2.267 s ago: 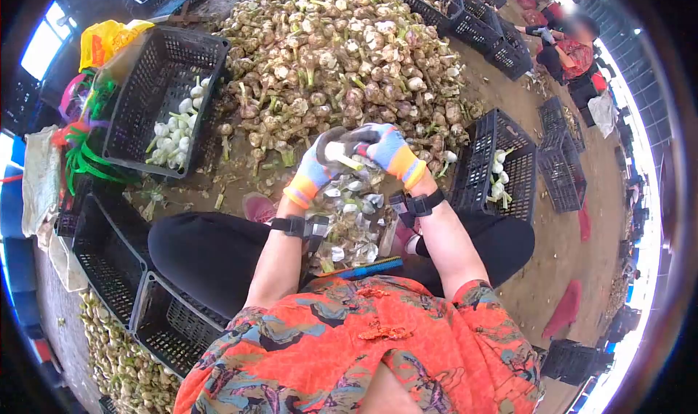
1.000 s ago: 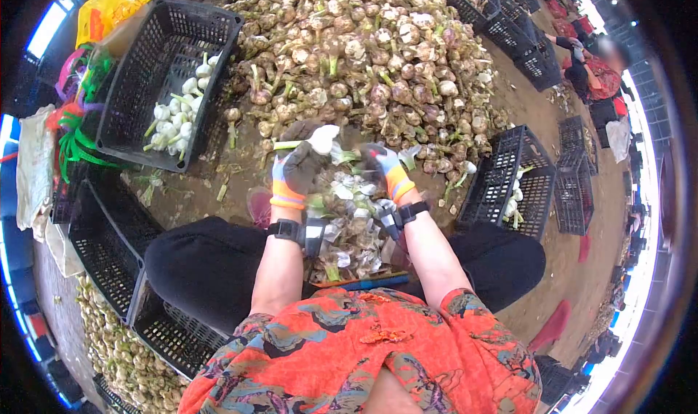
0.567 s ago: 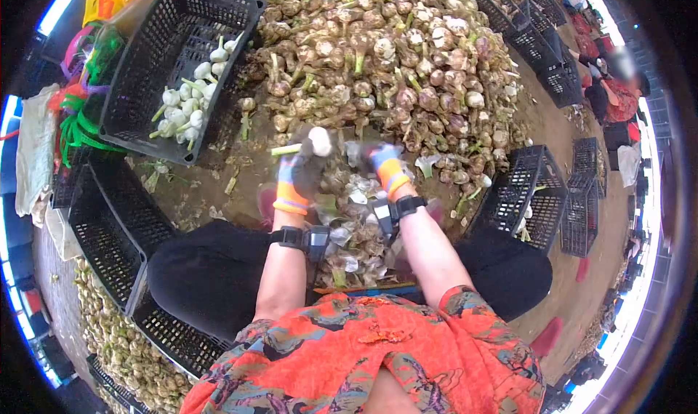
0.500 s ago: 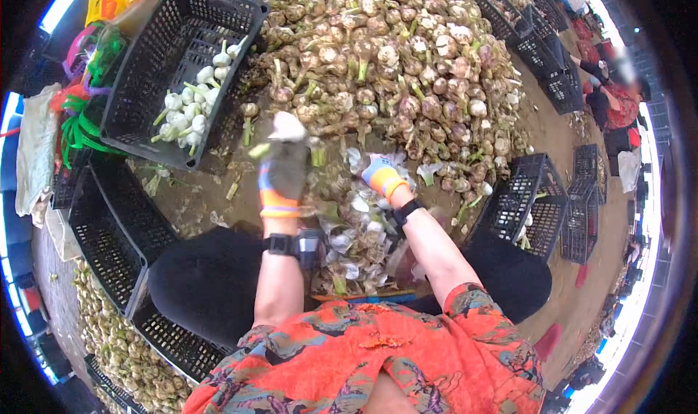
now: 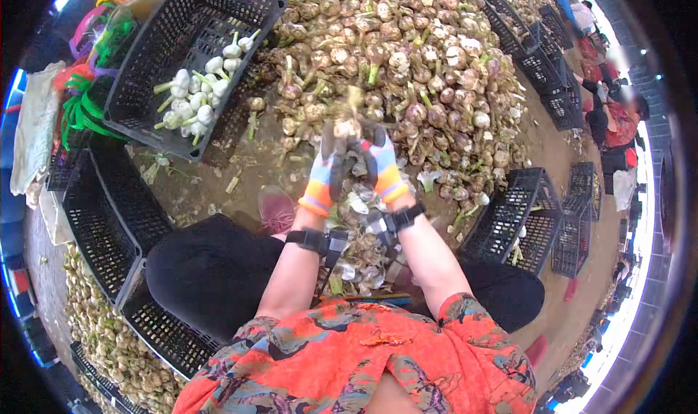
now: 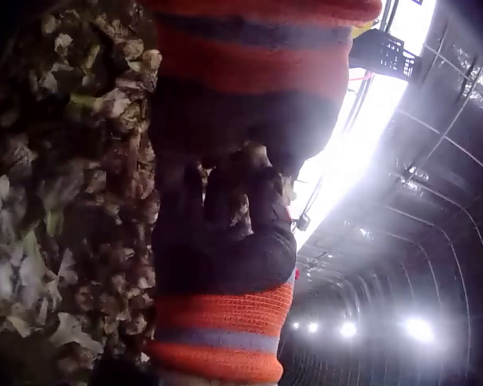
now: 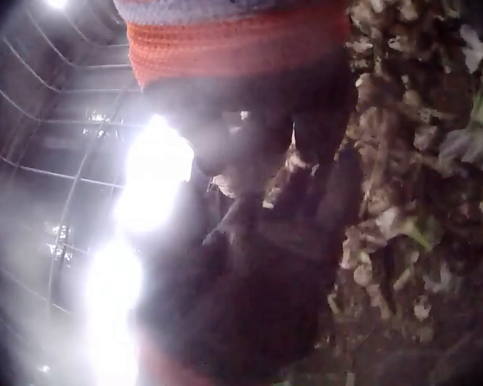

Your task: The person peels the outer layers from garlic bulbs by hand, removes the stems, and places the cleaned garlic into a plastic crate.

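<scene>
Both gloved hands meet at the near edge of the heap in the head view. My left hand (image 5: pixel 325 168) and my right hand (image 5: pixel 383 165) grip a brownish garlic bulb (image 5: pixel 347 128) between them, its stem pointing up and away, slightly blurred. Dark glove fingers curl around it and hide most of its sides. In the right wrist view only pale patches of the bulb (image 7: pixel 225 186) show between the fingers. A small red spot shows at the right thumb; I cannot tell what it is. White cleaned garlic bulbs (image 5: pixel 193 101) lie in the crate at the upper left.
Dirty garlic forms a big heap (image 5: pixel 429 72) ahead. The black crate (image 5: pixel 160 47) stands left, another crate (image 5: pixel 502 210) right. Peeled skins (image 5: pixel 356 258) lie between the legs. More crates (image 5: pixel 109 225) flank the left knee. Another person (image 5: pixel 622 119) sits far right.
The left hand swung left with a white garlic bulb, which it no longer holds; another white bulb lies in the left crate. Both hands have come together around a dirty bulb.
</scene>
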A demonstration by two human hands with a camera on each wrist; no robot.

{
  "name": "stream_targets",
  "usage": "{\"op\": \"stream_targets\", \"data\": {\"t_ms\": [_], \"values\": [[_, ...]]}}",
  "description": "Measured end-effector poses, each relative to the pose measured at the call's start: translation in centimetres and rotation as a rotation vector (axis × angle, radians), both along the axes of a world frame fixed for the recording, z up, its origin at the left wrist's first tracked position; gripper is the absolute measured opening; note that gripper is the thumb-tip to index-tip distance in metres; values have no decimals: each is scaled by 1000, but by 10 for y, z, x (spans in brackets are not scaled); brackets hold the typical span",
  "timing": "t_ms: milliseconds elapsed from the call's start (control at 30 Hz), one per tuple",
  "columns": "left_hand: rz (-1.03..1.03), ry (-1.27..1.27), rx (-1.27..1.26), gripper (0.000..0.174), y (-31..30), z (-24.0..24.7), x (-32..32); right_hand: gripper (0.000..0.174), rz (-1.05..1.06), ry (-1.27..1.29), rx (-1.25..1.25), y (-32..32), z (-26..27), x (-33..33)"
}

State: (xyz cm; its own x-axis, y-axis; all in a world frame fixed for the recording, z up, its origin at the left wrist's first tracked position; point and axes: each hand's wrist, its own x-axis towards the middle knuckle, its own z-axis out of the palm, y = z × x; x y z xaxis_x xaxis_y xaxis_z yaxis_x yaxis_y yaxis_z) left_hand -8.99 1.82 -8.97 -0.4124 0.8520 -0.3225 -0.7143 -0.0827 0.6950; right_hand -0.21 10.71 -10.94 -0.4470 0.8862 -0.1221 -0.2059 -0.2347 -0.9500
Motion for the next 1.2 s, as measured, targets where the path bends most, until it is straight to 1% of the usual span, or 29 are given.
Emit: {"op": "stream_targets", "data": {"t_ms": [33,67,100,133,167,200,233,267,300,367,400,433,467,500,567,600,633,700,733,833,867,900,967,1033,1067,1100,1133,1167,1200], "values": [[-47,59,23,54,-1,-5,4,25,-16,-40,-1,-12,3,9],[174,248,167,51,6,-9,11,28,78,-71,-60,-11,1,23],[160,255,176,51,5,-14,10,32,169,-98,-116,-10,0,37],[175,421,239,51,3,-14,5,23,125,-274,230,-26,47,35],[188,582,304,51,0,-1,6,23,52,-81,-82,-22,43,35],[113,19,325,49,-4,12,14,24,26,-75,-112,-20,40,41],[96,21,339,49,-6,20,22,26,2,-67,-139,-23,48,42],[140,428,349,49,-8,27,30,30,-41,7,-56,-34,71,36],[191,837,354,49,-8,33,35,40,-5,-235,226,-22,35,45],[201,877,343,54,-10,37,42,35,0,-396,520,-31,53,51],[151,636,360,48,-11,37,43,35,-13,-389,529,-36,61,52],[98,397,371,43,-11,35,44,32,-35,-154,179,-43,79,52],[149,704,389,28,-12,32,48,30,-49,85,-167,-48,92,53],[143,710,402,28,-12,29,51,30,-56,95,-157,-47,92,59],[48,194,459,28,-13,34,56,30,72,-11,184,-50,101,71],[37,197,467,28,-12,37,56,22,-31,232,-153,-54,103,74],[0,59,438,35,-12,39,54,22,-39,236,-147,-55,104,78],[-67,-217,372,62,-12,44,51,21,-32,232,-74,-55,100,83],[-51,444,527,59,-11,44,55,20,-18,218,-100,-53,103,83],[-109,372,568,49,-21,51,60,20,84,230,-77,-55,114,98],[-111,372,570,49,-25,62,62,21,121,123,82,-53,121,102],[-116,361,552,55,-29,72,63,21,117,123,82,-51,125,108],[-121,345,529,62,-31,75,67,25,176,-187,431,-44,130,120],[-123,298,494,62,-28,73,69,26,186,-125,458,-44,123,120],[-101,536,439,62,-28,78,68,25,138,-103,285,-46,122,118],[-103,532,442,62,-24,74,67,24,87,-82,113,-48,120,118],[-61,761,479,60,-18,68,65,21,144,198,-178,-57,123,118],[-19,987,508,58,-16,61,62,17,149,286,-296,-66,134,112],[-51,1161,349,56,-17,54,57,17,172,250,-178,-60,108,109]]}}
